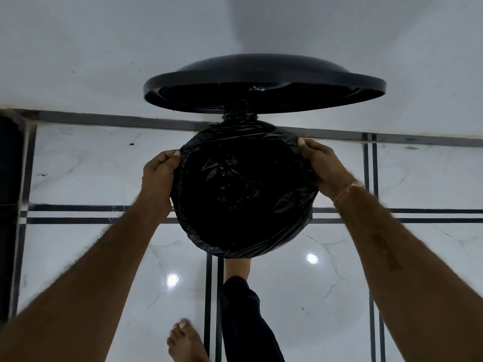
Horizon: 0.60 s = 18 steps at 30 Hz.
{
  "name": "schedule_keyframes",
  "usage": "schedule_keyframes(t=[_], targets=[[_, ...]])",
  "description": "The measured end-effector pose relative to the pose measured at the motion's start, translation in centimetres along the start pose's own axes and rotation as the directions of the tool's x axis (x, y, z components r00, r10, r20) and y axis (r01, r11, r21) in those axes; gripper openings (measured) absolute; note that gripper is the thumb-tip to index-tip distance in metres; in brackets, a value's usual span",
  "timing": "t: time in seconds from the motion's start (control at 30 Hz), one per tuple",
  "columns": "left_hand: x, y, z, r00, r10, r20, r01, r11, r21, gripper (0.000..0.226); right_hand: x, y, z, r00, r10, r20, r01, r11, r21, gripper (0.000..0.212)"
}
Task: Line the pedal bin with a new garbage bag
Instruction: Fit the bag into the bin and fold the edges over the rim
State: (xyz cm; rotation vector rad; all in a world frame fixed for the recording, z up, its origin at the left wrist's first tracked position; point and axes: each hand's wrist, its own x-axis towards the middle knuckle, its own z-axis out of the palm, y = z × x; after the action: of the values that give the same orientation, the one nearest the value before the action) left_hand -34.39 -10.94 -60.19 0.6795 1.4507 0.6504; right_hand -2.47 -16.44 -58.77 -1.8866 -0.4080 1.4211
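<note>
Black plastic film, thin and crinkled, covers the whole mouth of the round pedal bin (pixel 308 232): the garbage bag (pixel 243 194) hangs down inside and its edge is folded outward over the rim all the way round, catching a dull sheen on its creases. The bin stands on the floor (pixel 339 283) at the centre of the view, close against the wall (pixel 78 48).

The left hand (pixel 158 173) grips the bag's folded edge at the bin's nine o'clock, fingers curled closed around the film, with the thumb on top near ten o'clock. The right hand (pixel 324 168) holds the edge at about two o'clock, fingers wrapped over the rim and pinching the plastic; a thin pale band (pixel 347 190) circles that wrist. Both forearms reach in from the lower corners.

At twelve o'clock the lid (pixel 264 84) stands raised on its hinge, a smooth, matte black disc with a shallow dome and a thick rolled lip. At six o'clock a bare foot (pixel 238 267) below a dark trouser leg (pixel 245 320) disappears under the bin's front edge; I cannot tell whether it presses the pedal. The other bare foot (pixel 184 340) rests flat on the floor at seven o'clock. Glossy white marble-look tiles with dark inlaid strips reflect two small ceiling lights.
</note>
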Motion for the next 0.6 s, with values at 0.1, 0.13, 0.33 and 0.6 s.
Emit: schedule_keyframes(t=[0.1, 0.13, 0.33, 0.6], targets=[[0.2, 0.0, -0.1, 0.998, -0.033, 0.053, 0.034, 0.999, -0.021, 0.027, 0.6, -0.6, 0.1, 0.999, 0.047, -0.004, -0.047, 0.994, -0.1, 0.044], [0.2, 0.1, -0.2, 0.997, -0.047, 0.067, 0.049, 0.998, -0.026, 0.03, 0.9, -0.8, 0.1, 0.999, 0.044, -0.007, -0.044, 0.992, -0.12, 0.056], [0.8, 0.7, 0.0, 0.982, -0.184, 0.045, 0.184, 0.983, -0.007, 0.034, 2.5, -0.2, 0.1, 0.945, 0.324, 0.037, -0.323, 0.946, -0.034, 0.057], [0.4, -0.7, -0.7, 0.984, -0.176, 0.039, 0.178, 0.982, -0.054, 0.035, -0.5, 1.4, -0.4, 0.975, 0.204, -0.089, -0.203, 0.979, 0.014, 0.035]])
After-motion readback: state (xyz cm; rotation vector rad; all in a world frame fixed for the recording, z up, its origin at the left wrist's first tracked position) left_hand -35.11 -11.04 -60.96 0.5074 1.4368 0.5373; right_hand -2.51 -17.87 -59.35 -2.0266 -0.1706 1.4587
